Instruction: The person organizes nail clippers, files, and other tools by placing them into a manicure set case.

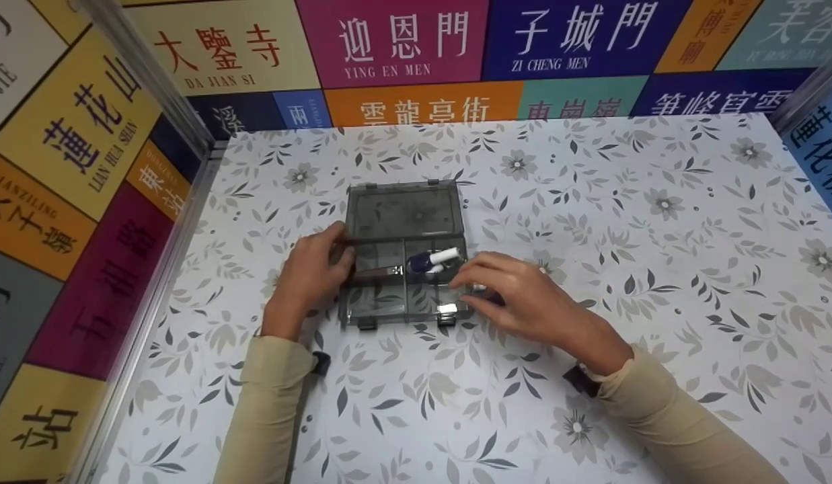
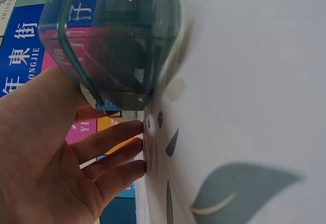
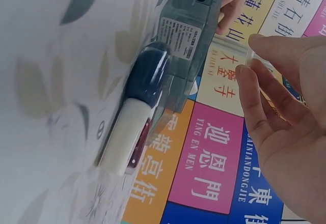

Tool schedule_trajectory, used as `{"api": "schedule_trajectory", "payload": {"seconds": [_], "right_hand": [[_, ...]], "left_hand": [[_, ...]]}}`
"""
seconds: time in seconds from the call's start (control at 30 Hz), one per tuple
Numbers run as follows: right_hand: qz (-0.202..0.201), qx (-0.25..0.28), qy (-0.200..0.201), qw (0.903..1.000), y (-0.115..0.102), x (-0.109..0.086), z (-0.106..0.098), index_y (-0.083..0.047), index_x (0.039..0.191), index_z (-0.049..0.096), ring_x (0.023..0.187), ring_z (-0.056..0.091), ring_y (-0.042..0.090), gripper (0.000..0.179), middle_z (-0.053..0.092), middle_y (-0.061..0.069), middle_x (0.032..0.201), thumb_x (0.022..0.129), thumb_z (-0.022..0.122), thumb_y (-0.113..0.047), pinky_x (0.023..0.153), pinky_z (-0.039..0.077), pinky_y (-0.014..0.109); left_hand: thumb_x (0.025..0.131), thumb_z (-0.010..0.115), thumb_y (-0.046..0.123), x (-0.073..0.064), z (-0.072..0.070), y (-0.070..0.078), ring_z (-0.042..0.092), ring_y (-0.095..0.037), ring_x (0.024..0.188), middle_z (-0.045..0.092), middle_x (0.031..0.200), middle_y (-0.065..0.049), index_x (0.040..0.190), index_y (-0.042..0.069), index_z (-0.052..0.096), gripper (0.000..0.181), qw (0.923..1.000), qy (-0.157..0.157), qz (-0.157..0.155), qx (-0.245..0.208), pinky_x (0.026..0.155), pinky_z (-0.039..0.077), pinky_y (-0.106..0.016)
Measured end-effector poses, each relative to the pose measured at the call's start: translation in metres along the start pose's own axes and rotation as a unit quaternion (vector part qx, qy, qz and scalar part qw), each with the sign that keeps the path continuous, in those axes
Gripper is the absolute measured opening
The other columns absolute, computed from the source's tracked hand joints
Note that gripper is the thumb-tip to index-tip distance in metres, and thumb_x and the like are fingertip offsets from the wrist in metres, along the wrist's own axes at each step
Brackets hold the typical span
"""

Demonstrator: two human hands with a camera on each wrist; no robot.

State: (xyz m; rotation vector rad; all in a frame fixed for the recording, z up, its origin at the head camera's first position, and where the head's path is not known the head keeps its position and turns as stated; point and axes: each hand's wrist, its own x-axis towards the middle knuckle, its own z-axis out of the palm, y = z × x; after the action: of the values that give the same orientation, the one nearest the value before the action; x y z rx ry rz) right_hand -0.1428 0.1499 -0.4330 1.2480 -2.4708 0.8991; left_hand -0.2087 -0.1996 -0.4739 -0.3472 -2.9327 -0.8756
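A smoky clear plastic box (image 1: 405,299) lies with its lid (image 1: 403,210) folded back. In its compartments are a dark blue nail polish bottle (image 1: 421,262) with a white cap and a slim brownish item (image 1: 379,273) with a silvery end. My left hand (image 1: 315,265) rests against the box's left side. Its fingers look straight and spread in the left wrist view. Over the right edge, my right hand (image 1: 516,289) pinches a small clear plastic piece (image 3: 233,46) between thumb and fingertips; its full shape is hard to make out.
Beside the box, on the table, lie a dark blue polish bottle (image 3: 148,74) with a white cap and a dark red item (image 3: 138,150) partly behind it. Printed panels (image 1: 395,40) border the patterned tabletop (image 1: 658,269) at the back and sides.
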Motion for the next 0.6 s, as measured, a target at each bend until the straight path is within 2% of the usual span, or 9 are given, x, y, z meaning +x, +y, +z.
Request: {"api": "schedule_trajectory", "payload": {"seconds": [0.3,0.6], "right_hand": [[-0.005,0.018,0.002,0.9998,-0.004,0.008,0.009,-0.013,0.112,0.079,0.109,0.074,0.014,0.021,0.076,0.0,0.117,0.092,0.084,-0.008,0.095,0.061,0.028],[-0.019,-0.005,0.002,0.9998,-0.012,0.016,0.015,-0.018,0.113,0.08,0.114,0.071,0.015,0.02,0.076,-0.003,0.119,0.094,0.085,-0.012,0.096,0.06,0.031]], "left_hand": [[0.105,0.066,0.02,0.0,-0.001,0.002,0.064,-0.027,0.093,0.077,0.109,-0.007,0.118,0.017,0.067,0.014,0.9999,-0.001,0.002,-0.013,0.088,0.053,-0.049],[0.105,0.065,0.022,0.0,-0.002,0.0,0.066,-0.028,0.096,0.077,0.112,-0.007,0.122,0.019,0.067,0.017,0.9999,-0.009,-0.006,-0.01,0.09,0.054,-0.051]]}}
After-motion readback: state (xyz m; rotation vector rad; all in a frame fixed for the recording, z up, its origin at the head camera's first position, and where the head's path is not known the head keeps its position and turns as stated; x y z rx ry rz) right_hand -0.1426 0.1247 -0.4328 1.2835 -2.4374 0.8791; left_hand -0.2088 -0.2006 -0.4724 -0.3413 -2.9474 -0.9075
